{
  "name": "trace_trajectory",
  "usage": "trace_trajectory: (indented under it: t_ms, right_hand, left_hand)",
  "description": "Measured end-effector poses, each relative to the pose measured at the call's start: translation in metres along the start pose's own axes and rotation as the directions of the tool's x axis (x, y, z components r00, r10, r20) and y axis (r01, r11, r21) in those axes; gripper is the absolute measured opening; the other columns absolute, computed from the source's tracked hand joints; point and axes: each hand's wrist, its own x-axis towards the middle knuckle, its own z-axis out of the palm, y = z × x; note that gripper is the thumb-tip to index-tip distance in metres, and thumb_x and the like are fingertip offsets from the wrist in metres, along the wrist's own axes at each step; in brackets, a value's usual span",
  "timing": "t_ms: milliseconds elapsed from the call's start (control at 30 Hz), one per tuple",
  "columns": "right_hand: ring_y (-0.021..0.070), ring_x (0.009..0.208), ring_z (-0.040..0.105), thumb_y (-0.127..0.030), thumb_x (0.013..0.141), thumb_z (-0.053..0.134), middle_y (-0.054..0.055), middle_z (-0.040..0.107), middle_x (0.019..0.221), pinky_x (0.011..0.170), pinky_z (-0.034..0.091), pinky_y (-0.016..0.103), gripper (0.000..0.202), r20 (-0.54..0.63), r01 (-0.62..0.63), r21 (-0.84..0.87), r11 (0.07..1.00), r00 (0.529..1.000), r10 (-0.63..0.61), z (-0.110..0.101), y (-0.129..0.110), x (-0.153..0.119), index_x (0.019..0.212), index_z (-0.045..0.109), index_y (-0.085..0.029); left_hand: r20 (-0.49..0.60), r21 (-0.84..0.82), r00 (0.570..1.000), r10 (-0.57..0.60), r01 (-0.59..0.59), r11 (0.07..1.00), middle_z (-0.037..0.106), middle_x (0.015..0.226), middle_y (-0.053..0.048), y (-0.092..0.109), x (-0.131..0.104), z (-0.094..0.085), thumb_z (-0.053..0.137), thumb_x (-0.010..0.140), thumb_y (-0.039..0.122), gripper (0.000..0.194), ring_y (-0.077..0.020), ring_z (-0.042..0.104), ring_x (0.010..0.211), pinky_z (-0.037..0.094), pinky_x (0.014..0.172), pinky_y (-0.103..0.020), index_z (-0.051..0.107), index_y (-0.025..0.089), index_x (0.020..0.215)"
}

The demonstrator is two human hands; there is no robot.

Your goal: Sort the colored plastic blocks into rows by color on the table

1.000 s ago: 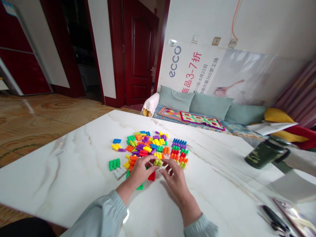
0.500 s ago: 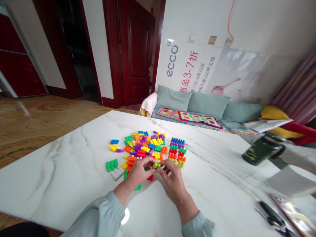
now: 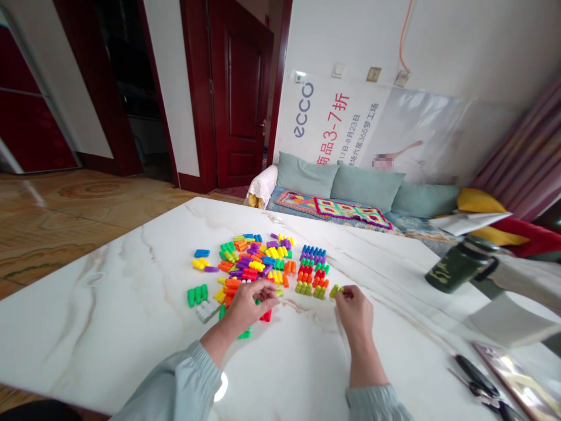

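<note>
On the white marbled table [image 3: 144, 292] lies a loose pile of colourful peg-shaped blocks [image 3: 252, 264]. My left hand [image 3: 250, 304] is at the pile's near edge, its fingers curled round an olive-green block [image 3: 279, 291] that shows beyond the fingertips. To the right of the pile stand rows of blocks [image 3: 312, 270], blue and purple at the back, then green, red, orange and olive-green at the front. My right hand [image 3: 356, 310] pinches another olive-green block [image 3: 335, 290] just right of the front row.
A dark green camouflage mug [image 3: 458, 266] stands at the table's right. Black-handled scissors [image 3: 477, 377] and a shiny flat object [image 3: 512, 374] lie at the lower right. Behind the table is a sofa with grey-green cushions [image 3: 368, 186].
My right hand has moved right, away from my left hand, with an olive-green block. My left hand has stayed by the pile. The front olive-green row now shows fully.
</note>
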Motion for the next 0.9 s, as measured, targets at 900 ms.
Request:
trace_trajectory:
  t_ms: [900]
  right_hand:
    - [0.0113,0.055,0.049,-0.033,0.088,0.052,-0.002,0.058,0.068,0.055,0.039,0.022,0.017,0.044,0.455,0.398,0.796,0.858,-0.512,0.025,-0.046,-0.047,0.092,0.060,-0.019]
  left_hand:
    - [-0.442,-0.228,0.895,-0.055,-0.053,0.972,0.072,0.073,-0.004,0.017,0.001,-0.029,0.065,0.085,0.042,0.027,-0.0164,0.068,0.064,0.057,0.064,-0.027,0.068,0.015,0.092]
